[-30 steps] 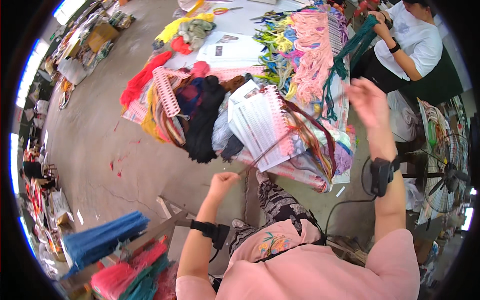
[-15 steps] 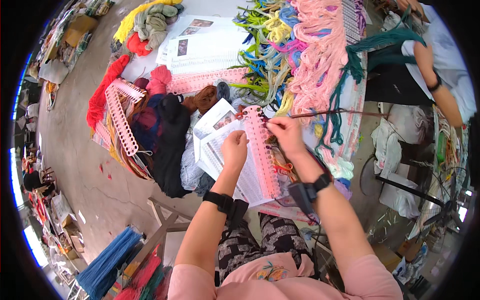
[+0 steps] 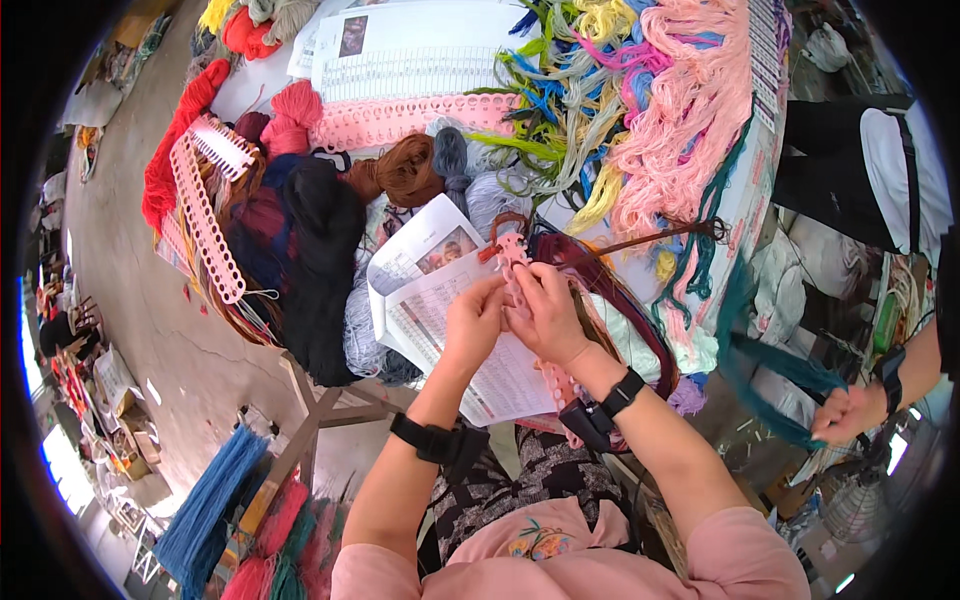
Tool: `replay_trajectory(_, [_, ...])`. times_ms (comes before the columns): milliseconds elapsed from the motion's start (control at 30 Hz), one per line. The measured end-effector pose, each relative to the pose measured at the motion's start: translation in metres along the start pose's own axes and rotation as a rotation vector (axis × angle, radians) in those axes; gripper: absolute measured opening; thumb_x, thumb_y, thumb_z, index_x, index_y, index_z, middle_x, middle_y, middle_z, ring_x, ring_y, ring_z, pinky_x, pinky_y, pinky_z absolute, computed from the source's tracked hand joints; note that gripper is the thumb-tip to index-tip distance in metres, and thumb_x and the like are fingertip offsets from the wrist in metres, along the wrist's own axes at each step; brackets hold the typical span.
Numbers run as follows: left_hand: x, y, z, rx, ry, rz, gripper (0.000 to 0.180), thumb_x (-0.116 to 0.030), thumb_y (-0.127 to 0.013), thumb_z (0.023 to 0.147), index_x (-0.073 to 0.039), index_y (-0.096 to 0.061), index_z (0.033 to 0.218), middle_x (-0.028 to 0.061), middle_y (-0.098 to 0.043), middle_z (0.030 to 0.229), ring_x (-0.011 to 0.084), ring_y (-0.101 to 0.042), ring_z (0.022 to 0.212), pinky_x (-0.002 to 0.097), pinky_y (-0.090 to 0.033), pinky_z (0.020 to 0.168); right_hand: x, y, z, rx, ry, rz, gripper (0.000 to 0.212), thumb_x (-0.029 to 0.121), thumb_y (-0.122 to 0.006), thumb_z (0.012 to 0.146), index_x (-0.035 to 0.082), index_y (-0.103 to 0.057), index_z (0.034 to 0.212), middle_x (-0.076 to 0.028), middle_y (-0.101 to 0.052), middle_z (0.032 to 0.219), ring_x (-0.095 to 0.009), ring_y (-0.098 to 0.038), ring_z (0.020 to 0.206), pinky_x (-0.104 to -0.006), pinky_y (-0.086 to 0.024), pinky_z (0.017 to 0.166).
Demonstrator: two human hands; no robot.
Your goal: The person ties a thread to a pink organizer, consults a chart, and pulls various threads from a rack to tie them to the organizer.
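A pink perforated thread card [image 3: 513,249] lies at a slant over a printed chart sheet [image 3: 436,314], its middle covered by my hands. My right hand [image 3: 550,316] closes over the card, thumb and fingers bent round it. My left hand [image 3: 476,322] is pinched at the card's left edge, close against the right; what its fingertips hold is hidden. Beyond my fingers, short red-brown threads [image 3: 490,252] are looped through the card's top end. Dark maroon strands [image 3: 628,318] hang from its right side. A brown strand [image 3: 655,238] stretches to the right across the table.
Black yarn [image 3: 318,235], brown skeins [image 3: 408,168] and another pink card [image 3: 207,222] lie to the left. Peach yarn [image 3: 690,100] covers the far right. A co-worker's hand [image 3: 848,412] holds teal yarn [image 3: 775,362] off the right table edge. A wooden trestle [image 3: 305,420] stands lower left.
My hands have come together over the pink card, which was lying flatter and more exposed. The view has shifted. The co-worker's hand with the teal yarn has swung down and nearer.
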State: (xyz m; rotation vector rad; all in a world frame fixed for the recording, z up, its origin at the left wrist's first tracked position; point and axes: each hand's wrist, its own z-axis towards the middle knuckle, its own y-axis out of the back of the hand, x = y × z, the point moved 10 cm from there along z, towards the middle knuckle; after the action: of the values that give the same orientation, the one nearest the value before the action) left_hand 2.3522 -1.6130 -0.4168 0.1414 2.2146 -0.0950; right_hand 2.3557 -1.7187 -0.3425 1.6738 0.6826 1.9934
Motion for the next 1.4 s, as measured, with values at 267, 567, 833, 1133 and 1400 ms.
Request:
replay_trajectory(267, [-0.004,-0.01,0.004,0.104,0.122,-0.214,0.02,-0.012,-0.049,0.081,0.0,-0.056,0.096,0.0036,-0.058,0.066,0.0028,-0.041,0.041,0.0147,-0.031,0.038,0.003,0.002,0.003,0.007,-0.026,-0.016,0.038,0.003,-0.057,0.056,0.0,-0.053,0.094,-0.013,-0.048,0.088,-0.027,-0.049,0.078,-0.0327,-0.04,0.067])
replay_trajectory(567, [-0.003,-0.011,0.014,-0.018,0.093,-0.175,0.016,-0.009,-0.052,0.078,0.005,-0.056,0.086,0.0045,-0.057,0.063,0.0038,-0.041,0.041,0.0152,-0.03,0.037,-0.016,0.004,0.009,-0.043,-0.113,0.161,0.032,0.003,-0.057,0.055,0.002,-0.054,0.087,-0.01,-0.051,0.088,-0.026,-0.051,0.07,-0.031,-0.043,0.058])
replay_trajectory(833, [0.001,0.015,0.008,-0.098,0.086,-0.211,0.013,-0.006,-0.053,0.076,0.005,-0.056,0.083,0.0072,-0.057,0.063,0.006,-0.044,0.043,0.0167,-0.034,0.04,-0.022,0.0,0.009,-0.019,-0.139,0.214,0.035,0.003,-0.055,0.055,0.001,-0.05,0.089,-0.012,-0.046,0.088,-0.027,-0.05,0.077,-0.0317,-0.042,0.065])
replay_trajectory(1133, [0.014,0.033,0.003,-0.033,0.198,-0.305,0.014,-0.011,-0.054,0.078,0.001,-0.056,0.083,0.0043,-0.056,0.063,0.0035,-0.041,0.042,0.0152,-0.029,0.038,-0.016,-0.017,0.004,0.016,-0.057,0.18,0.037,0.004,-0.055,0.055,0.001,-0.049,0.092,-0.013,-0.045,0.091,-0.027,-0.048,0.082,-0.0316,-0.041,0.071])
replay_trajectory(1400, [-0.008,0.012,-0.023,0.096,0.278,-0.819,0.02,-0.009,-0.044,0.083,0.0,-0.052,0.099,0.003,-0.053,0.062,0.0052,-0.039,0.042,0.016,-0.029,0.039,-0.029,-0.018,0.0,-0.02,-0.01,0.176,0.026,0.002,-0.048,0.064,0.002,-0.047,0.09,-0.012,-0.047,0.086,-0.029,-0.047,0.077,-0.0357,-0.039,0.065])
